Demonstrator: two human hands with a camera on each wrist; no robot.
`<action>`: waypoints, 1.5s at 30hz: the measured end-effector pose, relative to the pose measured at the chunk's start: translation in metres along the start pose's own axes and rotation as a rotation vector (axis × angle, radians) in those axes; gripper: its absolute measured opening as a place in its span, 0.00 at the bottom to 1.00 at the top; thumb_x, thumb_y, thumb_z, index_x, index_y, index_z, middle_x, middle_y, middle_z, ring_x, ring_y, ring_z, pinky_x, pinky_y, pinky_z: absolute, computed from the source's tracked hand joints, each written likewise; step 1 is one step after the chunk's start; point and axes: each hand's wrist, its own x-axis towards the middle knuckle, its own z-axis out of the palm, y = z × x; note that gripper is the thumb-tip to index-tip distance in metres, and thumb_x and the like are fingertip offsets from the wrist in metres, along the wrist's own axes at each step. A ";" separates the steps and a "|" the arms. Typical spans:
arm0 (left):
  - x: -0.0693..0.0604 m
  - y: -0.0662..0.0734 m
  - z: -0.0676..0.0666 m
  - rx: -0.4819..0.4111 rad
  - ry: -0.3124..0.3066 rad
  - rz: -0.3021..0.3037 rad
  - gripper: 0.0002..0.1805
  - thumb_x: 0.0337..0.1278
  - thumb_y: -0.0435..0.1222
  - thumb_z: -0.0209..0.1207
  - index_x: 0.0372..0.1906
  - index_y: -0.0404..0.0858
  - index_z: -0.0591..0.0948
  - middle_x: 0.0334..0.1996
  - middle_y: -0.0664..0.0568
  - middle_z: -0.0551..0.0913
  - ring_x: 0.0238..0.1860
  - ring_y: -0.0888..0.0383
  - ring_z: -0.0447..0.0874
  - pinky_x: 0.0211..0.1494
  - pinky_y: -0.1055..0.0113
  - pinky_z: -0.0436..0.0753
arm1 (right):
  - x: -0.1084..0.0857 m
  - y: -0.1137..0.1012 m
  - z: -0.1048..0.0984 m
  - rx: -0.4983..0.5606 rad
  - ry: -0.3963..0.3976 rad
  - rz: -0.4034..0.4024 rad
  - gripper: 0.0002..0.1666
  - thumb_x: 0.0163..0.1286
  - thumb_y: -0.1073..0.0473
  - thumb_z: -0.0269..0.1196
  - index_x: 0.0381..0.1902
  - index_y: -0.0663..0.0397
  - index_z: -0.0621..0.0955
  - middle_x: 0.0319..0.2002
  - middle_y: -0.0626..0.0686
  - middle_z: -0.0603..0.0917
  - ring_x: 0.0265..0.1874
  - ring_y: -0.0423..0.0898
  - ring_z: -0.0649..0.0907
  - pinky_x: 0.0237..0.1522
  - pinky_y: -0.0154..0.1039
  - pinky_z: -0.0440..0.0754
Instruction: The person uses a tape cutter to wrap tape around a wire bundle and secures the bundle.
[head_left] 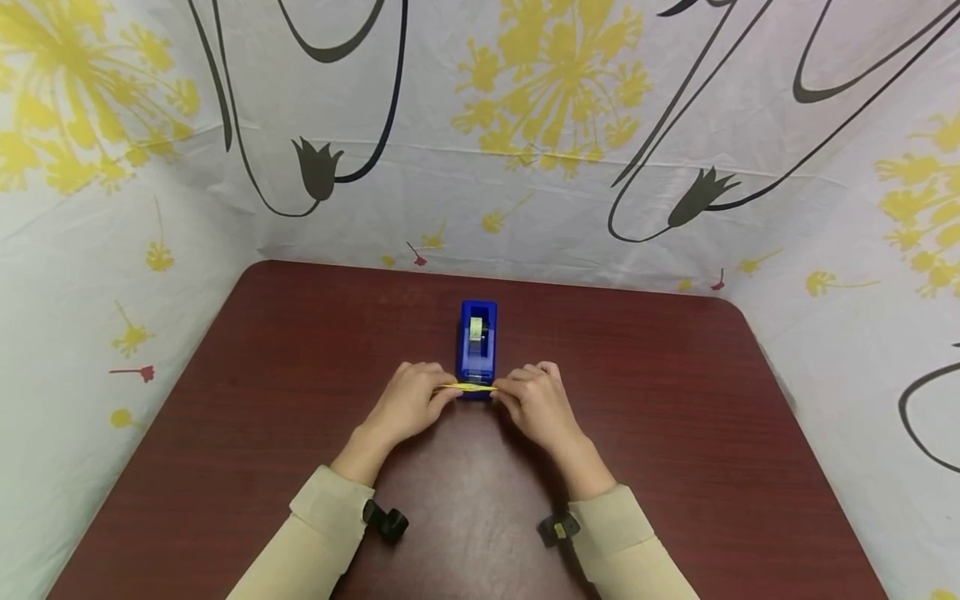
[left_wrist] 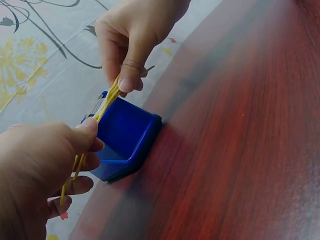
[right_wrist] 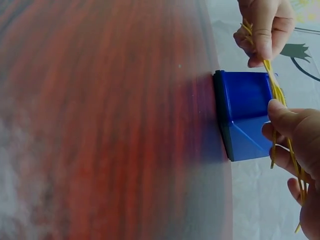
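A bundle of thin yellow strands (head_left: 474, 387) is stretched crosswise over the near end of a blue tape dispenser (head_left: 478, 360). My left hand (head_left: 408, 402) pinches one side of the bundle between thumb and fingers, while my right hand (head_left: 540, 407) pinches the other. In the left wrist view, loose ends of the strands (left_wrist: 111, 101) trail below my left fingers. Longer ends of the strands (right_wrist: 275, 87) hang past my right hand (right_wrist: 302, 137) in the right wrist view. A clear roll of tape (head_left: 476, 330) sits inside the dispenser.
The dispenser stands on a dark red-brown wooden table (head_left: 637, 375) with rounded far corners. Behind it and along both sides hangs a white sheet (head_left: 420, 200) printed with yellow flowers and dark stems. Small black cameras (head_left: 390, 525) sit at both sleeve cuffs.
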 end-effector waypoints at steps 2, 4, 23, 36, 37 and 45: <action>0.000 0.001 -0.001 -0.021 -0.009 -0.015 0.11 0.69 0.44 0.63 0.43 0.42 0.89 0.34 0.56 0.86 0.37 0.57 0.84 0.48 0.55 0.75 | 0.000 0.000 0.000 -0.002 0.018 -0.009 0.04 0.61 0.57 0.75 0.33 0.49 0.91 0.29 0.45 0.88 0.30 0.46 0.83 0.45 0.50 0.72; 0.001 0.001 -0.001 -0.041 -0.022 -0.027 0.11 0.70 0.44 0.62 0.43 0.42 0.89 0.34 0.57 0.85 0.36 0.58 0.83 0.49 0.54 0.75 | -0.001 0.001 0.000 -0.002 0.035 -0.018 0.04 0.60 0.58 0.76 0.33 0.49 0.90 0.29 0.45 0.88 0.30 0.45 0.83 0.45 0.50 0.72; 0.001 0.001 0.000 -0.028 0.025 0.025 0.09 0.68 0.42 0.65 0.42 0.43 0.91 0.30 0.59 0.84 0.32 0.61 0.81 0.43 0.60 0.72 | 0.001 -0.001 -0.004 0.027 -0.012 0.053 0.07 0.57 0.63 0.77 0.34 0.50 0.91 0.32 0.46 0.89 0.32 0.45 0.86 0.46 0.48 0.72; 0.003 0.001 0.001 -0.085 -0.024 -0.037 0.10 0.72 0.41 0.60 0.39 0.44 0.90 0.26 0.63 0.76 0.27 0.63 0.73 0.45 0.59 0.70 | -0.001 -0.001 -0.001 0.045 0.016 0.051 0.08 0.57 0.59 0.78 0.34 0.50 0.90 0.32 0.46 0.88 0.32 0.45 0.86 0.48 0.51 0.73; 0.003 0.001 0.001 -0.083 -0.018 -0.031 0.09 0.71 0.41 0.61 0.38 0.44 0.90 0.25 0.63 0.76 0.27 0.63 0.73 0.44 0.60 0.70 | -0.001 -0.002 -0.001 0.054 0.007 0.058 0.07 0.59 0.58 0.77 0.35 0.50 0.89 0.32 0.47 0.88 0.32 0.45 0.86 0.48 0.51 0.73; 0.003 0.000 0.003 -0.069 0.015 -0.018 0.08 0.70 0.40 0.62 0.37 0.44 0.90 0.25 0.63 0.77 0.27 0.64 0.73 0.44 0.59 0.71 | 0.000 -0.002 0.000 0.071 0.002 0.067 0.04 0.65 0.58 0.73 0.35 0.51 0.90 0.31 0.46 0.89 0.30 0.43 0.87 0.45 0.48 0.73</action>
